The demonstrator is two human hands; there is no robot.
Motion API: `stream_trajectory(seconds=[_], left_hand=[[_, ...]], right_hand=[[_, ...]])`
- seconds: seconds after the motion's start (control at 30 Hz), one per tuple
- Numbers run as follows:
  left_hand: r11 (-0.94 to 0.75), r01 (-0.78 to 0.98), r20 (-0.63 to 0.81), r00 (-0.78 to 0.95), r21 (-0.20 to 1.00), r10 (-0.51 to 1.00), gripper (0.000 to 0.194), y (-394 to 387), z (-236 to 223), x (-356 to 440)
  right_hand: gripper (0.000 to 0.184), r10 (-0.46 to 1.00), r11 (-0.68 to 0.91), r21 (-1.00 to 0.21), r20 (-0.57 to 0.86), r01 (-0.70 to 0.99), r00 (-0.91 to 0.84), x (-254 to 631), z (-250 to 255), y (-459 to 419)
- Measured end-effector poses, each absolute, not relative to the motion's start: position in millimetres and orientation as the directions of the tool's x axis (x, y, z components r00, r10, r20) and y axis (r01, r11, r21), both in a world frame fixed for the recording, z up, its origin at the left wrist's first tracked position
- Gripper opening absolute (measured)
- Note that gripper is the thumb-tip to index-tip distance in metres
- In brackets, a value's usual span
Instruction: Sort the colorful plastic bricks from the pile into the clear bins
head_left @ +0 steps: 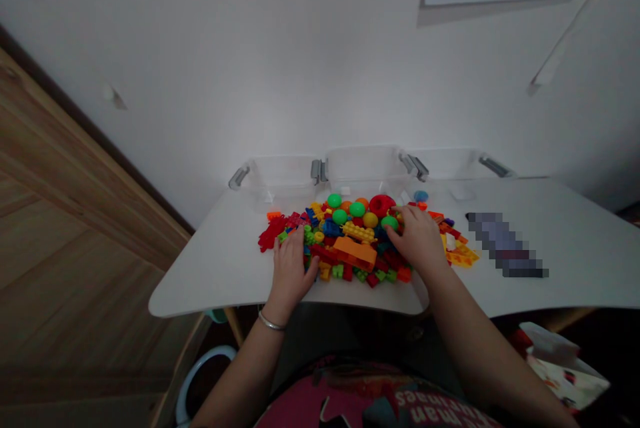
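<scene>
Our pile of plastic building blocks and balls lies between and beneath our hands. The left hand rests palm-down, fingers loosely spread, with nothing visibly gripped; the right hand bends over a green ball, though we cannot tell whether it grips. We should touch lightly, since balls likely roll. Between our hands sits a hollow orange block. Beyond our fingertips stand clear plastic bins; the white tabletop extends left of our left hand, its edge nearer our wrists.
</scene>
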State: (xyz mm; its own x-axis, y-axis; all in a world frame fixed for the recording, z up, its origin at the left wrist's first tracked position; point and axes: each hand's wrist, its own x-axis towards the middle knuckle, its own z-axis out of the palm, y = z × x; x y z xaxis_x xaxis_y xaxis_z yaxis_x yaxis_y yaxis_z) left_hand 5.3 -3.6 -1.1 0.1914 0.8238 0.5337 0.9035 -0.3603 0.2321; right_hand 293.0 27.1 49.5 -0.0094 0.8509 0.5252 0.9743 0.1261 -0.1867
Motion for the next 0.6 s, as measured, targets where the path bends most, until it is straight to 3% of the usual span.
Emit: stream_trajectory(seconds=[0.6], left_hand=[[-0.333,0.908,0.457,0.191,0.255,0.869,0.056,-5,1,5]], right_hand=[[0.037,0.895,0.120,-0.192,0.446,0.974,-0.022,300,38,29]])
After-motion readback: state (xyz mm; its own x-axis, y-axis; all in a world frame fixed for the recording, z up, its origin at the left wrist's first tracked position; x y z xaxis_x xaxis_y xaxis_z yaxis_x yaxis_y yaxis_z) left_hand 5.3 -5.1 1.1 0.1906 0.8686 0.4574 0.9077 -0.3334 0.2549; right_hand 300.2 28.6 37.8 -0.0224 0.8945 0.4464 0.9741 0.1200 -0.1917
